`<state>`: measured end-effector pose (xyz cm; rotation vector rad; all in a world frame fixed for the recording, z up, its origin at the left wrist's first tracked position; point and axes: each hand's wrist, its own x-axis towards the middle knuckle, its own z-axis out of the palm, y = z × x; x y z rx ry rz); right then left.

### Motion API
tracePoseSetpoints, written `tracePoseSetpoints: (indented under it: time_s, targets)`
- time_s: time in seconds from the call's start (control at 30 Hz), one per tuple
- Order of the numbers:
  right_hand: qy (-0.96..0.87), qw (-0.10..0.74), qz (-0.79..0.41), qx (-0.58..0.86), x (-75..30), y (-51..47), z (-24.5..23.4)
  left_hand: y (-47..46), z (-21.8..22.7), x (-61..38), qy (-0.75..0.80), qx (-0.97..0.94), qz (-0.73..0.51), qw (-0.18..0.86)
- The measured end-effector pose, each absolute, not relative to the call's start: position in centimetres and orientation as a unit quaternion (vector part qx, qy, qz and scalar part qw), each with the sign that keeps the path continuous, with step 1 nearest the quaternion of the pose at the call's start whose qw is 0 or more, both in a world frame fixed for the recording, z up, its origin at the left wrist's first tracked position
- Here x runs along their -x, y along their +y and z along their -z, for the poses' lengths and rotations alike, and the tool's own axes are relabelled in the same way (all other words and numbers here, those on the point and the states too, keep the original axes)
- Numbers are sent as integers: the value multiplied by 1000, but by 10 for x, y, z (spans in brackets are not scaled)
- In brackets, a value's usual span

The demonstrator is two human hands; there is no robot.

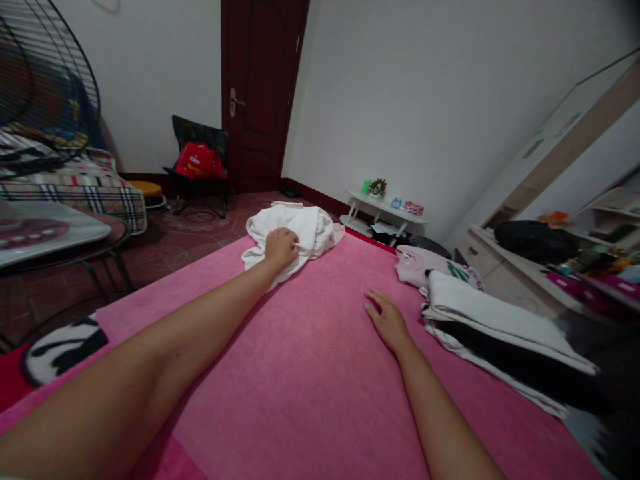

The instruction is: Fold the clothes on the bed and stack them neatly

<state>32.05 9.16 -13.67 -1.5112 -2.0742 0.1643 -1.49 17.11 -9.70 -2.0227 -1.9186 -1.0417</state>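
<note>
A crumpled white garment (320,230) lies in a heap at the far corner of the pink sheet (300,373). My left hand (281,247) reaches out to it, fingers curled, with a bit of the white cloth pinched by the thumb. What kind of garment it is cannot be made out. My right hand (389,320) is low over the pink sheet, fingers loosely apart and holding nothing. To its right are folded white and black clothes (500,327) in a stack, and behind them a pale pink shirt (435,263) with a green print.
A fan (50,87) stands at the left above a small table with a tray (60,227). Farther back are a folding chair with a red bag (200,160), a yellow stool (146,188) and a dark door (263,93). A low white shelf (385,205) and a cabinet (500,260) line the right side.
</note>
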Motion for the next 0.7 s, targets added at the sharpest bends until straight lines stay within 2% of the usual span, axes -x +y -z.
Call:
tracePoseSetpoints:
  time_s: [0.4,0.7]
  targets:
    - [-768,279,-58,573,-319,89,134,169,94,14,-640,677,356,72]
    - [-760,279,-67,584,-315,84,128,158,92,-5,-559,741,357,110]
